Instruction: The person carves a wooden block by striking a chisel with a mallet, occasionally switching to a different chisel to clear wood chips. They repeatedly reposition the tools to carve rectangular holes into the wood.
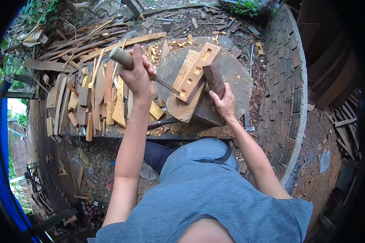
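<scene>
At the far left of the bench, wood offcuts (84, 96) lie crowded side by side, most of them lengthwise toward the person. Just right of them, the left hand (140, 75) is raised above the bench, its fingers closed in a fist around the pale round handle of a chisel (123, 58), with the thumb laid up along it. The handle's butt sticks out beyond the fist to the upper left, and the metal shaft slants down to the right. Below that wrist, a dark-handled tool (162, 122) lies near the bench's front edge.

The chisel's tip meets the near end of a notched wooden block (203, 64), by the lowest of the recesses cut along its upper face. The block lies between the two hands, aslant, its far end leaning right. It rests on a paler board (183, 111), and both lie on a round stump (240, 97).

Close beside the block's right edge, a dark wooden billet (214, 79) tilts up and leftward from the right hand (223, 101), which is curled around its lower end. Farther right stands a curved brick wall (283, 93).
</scene>
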A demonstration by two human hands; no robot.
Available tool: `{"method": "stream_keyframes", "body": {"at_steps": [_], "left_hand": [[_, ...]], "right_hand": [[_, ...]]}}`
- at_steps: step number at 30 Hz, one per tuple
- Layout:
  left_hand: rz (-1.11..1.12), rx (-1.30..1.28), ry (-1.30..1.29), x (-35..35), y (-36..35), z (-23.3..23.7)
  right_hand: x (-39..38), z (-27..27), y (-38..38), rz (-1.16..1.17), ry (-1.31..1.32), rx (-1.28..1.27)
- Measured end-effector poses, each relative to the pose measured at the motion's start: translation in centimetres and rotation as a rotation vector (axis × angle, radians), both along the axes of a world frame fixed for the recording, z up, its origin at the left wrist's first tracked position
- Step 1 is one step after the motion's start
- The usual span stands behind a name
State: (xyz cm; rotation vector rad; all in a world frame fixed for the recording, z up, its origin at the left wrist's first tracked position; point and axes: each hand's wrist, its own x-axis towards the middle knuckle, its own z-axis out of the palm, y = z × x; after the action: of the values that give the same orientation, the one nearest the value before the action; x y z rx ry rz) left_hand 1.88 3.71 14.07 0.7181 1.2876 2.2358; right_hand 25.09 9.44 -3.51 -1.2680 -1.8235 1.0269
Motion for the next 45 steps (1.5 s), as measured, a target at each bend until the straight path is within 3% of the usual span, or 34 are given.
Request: {"method": "stream_keyframes", "body": {"at_steps": [4,8,23,25,28,31,34,35,36,38,39,40,42,43,44,45], "left_hand": [[0.182,0.017,-0.065,1.0,1.6,-1.0],[0.149,0.01,-0.148,1.5,1.7,-1.9],[-0.001,-0.011,0.164,3.1,1.8,-3.5],[0.008,-0.006,0.206,3.1,2.1,-4.1],[0.029,-0.014,0.276,2.9,2.3,-4.7],[-0.001,-0.045,0.327,3.5,2.2,-4.9],[0.029,-0.044,0.339,3.7,2.3,-5.7],[0.11,-0.046,0.5,3.6,2.2,-5.8],[0.116,-0.046,0.611,3.3,2.1,-5.7],[-0.015,0.019,0.546,3.5,1.4,-5.9],[0.149,-0.012,0.588,3.4,2.1,-5.6],[0.152,-0.001,0.588,2.9,2.5,-6.0],[0.03,-0.072,0.369,2.8,1.9,-6.6],[0.05,-0.082,0.436,3.0,1.7,-6.1],[0.048,-0.085,0.434,3.5,1.5,-5.6],[0.061,-0.002,0.449,4.2,1.5,-4.5]], "right_hand": [[-0.1,-0.8,0.1,-0.027,0.004,0.072],[-0.1,-0.4,0.0,-0.015,-0.007,0.055],[0.2,0.2,0.2,0.014,0.0,0.027],[0.1,2.7,0.4,0.063,0.16,-0.237],[-1.2,7.4,2.1,0.093,0.253,-0.199],[-3.2,18.6,2.1,0.284,0.406,0.121],[-4.4,24.1,2.0,0.473,0.45,0.46],[-4.8,24.9,2.1,0.532,0.365,0.568],[-4.3,25.7,1.9,0.596,0.01,0.54],[-4.8,26.0,2.5,0.691,-0.422,0.556],[-4.7,27.0,2.6,0.648,-0.43,0.615],[-4.3,28.5,2.8,0.673,-0.474,0.623],[-3.8,29.7,2.2,0.663,-0.197,0.573],[-4.0,29.0,1.6,0.618,-0.032,0.535],[-4.2,28.1,1.5,0.617,-0.033,0.532],[-4.4,27.0,1.4,0.64,-0.211,0.582]]}}
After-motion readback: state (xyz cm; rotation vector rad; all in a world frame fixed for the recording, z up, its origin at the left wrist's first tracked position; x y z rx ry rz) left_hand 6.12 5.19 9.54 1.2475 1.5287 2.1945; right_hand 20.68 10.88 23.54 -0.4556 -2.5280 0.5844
